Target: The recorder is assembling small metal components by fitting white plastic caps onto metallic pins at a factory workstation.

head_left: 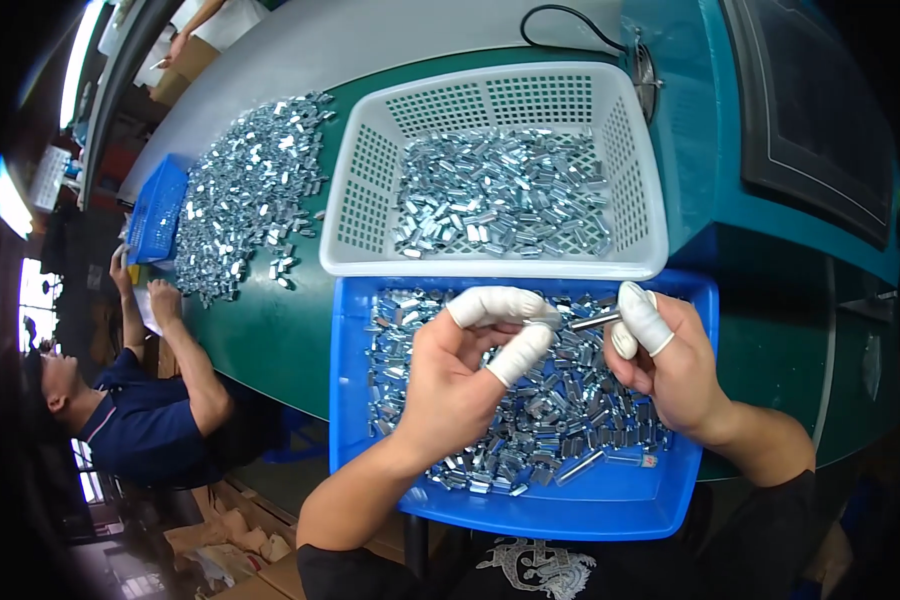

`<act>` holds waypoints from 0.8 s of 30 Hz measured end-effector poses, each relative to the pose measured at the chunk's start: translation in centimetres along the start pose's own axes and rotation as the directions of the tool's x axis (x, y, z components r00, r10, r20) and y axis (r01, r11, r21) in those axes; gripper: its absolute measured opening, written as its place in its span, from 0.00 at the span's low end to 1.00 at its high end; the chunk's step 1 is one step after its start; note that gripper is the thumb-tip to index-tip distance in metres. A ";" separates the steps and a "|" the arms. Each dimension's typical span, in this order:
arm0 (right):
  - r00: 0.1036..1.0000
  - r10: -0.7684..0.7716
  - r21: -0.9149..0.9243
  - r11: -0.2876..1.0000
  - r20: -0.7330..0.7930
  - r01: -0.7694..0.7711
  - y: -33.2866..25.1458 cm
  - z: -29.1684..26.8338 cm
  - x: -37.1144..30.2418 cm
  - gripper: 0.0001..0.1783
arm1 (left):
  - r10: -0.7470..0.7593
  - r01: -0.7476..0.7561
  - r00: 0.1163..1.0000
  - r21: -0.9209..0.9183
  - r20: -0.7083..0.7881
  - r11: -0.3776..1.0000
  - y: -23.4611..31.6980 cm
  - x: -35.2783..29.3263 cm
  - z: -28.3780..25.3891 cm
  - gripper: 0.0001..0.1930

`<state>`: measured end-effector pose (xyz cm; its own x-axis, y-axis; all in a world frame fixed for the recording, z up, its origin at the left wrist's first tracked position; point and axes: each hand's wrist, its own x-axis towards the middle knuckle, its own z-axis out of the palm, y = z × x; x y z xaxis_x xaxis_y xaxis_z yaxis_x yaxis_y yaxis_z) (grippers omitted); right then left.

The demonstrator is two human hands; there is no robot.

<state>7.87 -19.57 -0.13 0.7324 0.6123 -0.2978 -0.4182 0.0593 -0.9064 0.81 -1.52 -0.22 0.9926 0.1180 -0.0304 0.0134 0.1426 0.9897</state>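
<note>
My left hand (455, 375) pinches a small silvery metal piece (547, 320) between thumb and fingertips above the blue tray. In my right hand (672, 355) is a thin metal rod (595, 320), its tip pointing left at that piece; whether the two touch I cannot tell. White finger covers sit on the thumb and fingertips of both hands. Below them the blue tray (570, 515) is spread with many short, flat-sided metal pieces (550, 420). A clear tube (580, 467) lies among them near the tray's front.
A white perforated basket (500, 268) with similar pieces stands just beyond the tray. Left of it, a large pile of pieces (250, 190) covers the green table (280, 340). A co-worker (155, 420) reaches toward a blue basket (157, 210). A teal machine (685, 150) stands at right.
</note>
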 end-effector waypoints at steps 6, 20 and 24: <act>0.985 -0.170 -0.242 0.956 0.006 0.166 0.3 0.0 -0.5 0.23 | -0.013 0.012 1.000 0.052 0.023 0.999 -0.1 -0.7 1.0 0.12; 0.983 0.011 -0.186 0.982 0.185 0.024 0.1 0.0 -0.5 0.22 | 0.451 -0.497 0.865 0.499 0.221 0.710 -0.5 -0.7 0.8 0.12; 0.984 -0.004 -0.166 0.986 0.176 0.033 0.1 0.0 -0.2 0.22 | 0.455 -0.500 0.860 0.547 0.229 0.671 -0.1 -0.2 0.9 0.11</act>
<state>7.70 -19.75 -0.13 0.6277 0.7415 -0.2370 -0.2986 -0.0518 -0.9530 0.75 -2.46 -0.22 0.8879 -0.0585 0.4563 -0.4216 -0.5008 0.7559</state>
